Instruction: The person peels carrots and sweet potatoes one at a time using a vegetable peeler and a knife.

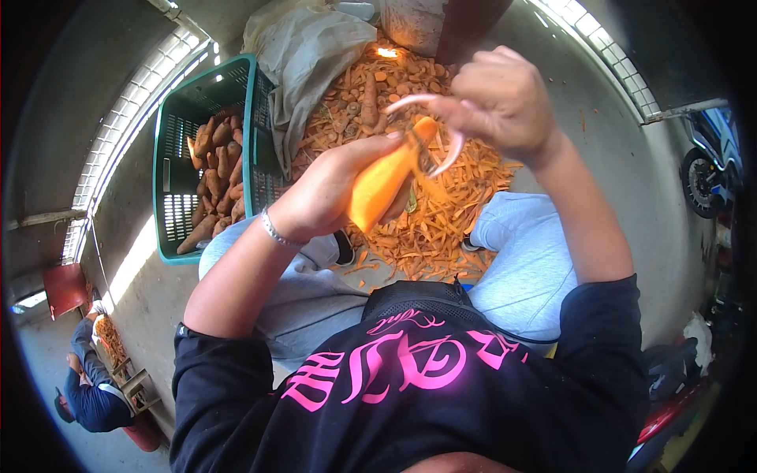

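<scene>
My left hand (327,183) is closed around a thick orange carrot (382,186), peeled bright over most of its side. A darker strip shows near its upper end. In my right hand (501,102) is a pale pink Y-shaped peeler (453,153), gripped by its handle, slightly blurred. The peeler's forked head is at the carrot's upper end; whether the blade touches it I cannot tell. Below both hands, a heap of orange peelings (465,214) spreads over the floor between my legs, with a whole carrot (369,101) lying on it.
A green plastic crate (251,118) at left holds several unpeeled carrots (214,185). A whitish sack (303,47) lies beside the heap. Another person (95,398) sits at far lower left. A blue motorcycle (706,169) stands at far right.
</scene>
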Available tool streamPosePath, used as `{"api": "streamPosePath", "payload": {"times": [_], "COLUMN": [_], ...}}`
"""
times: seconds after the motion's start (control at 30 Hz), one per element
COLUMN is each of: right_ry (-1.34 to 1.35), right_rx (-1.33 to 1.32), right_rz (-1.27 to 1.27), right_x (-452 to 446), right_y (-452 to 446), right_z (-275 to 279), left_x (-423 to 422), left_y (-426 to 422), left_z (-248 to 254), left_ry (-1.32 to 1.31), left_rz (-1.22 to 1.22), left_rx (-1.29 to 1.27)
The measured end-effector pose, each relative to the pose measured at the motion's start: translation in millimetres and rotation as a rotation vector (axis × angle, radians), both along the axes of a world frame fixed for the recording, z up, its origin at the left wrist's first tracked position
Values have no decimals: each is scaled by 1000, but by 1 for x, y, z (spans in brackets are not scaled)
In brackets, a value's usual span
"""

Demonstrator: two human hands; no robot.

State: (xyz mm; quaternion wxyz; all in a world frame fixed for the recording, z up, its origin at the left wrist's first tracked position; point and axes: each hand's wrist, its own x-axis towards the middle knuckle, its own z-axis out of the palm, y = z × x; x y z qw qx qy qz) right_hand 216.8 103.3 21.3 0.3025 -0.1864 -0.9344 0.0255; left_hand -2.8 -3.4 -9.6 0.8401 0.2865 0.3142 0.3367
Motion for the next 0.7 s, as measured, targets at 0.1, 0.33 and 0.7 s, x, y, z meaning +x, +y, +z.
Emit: {"api": "streamPosePath", "payload": {"times": [0.1, 0.33, 0.7], "right_ry": [-95, 341, 211], "right_rx": [46, -1088, -1893], "right_rz": [-211, -69, 199], "right_x": [33, 28, -2], "right_y": [44, 27, -10], "right_z": [-17, -40, -61], "left_x": [-5, 10, -4], "left_y": [6, 6, 24], "left_z": [-5, 10, -25], "left_ry": [-1, 192, 230], "left_rz": [-72, 115, -92], "left_rx": [-4, -175, -62]}}
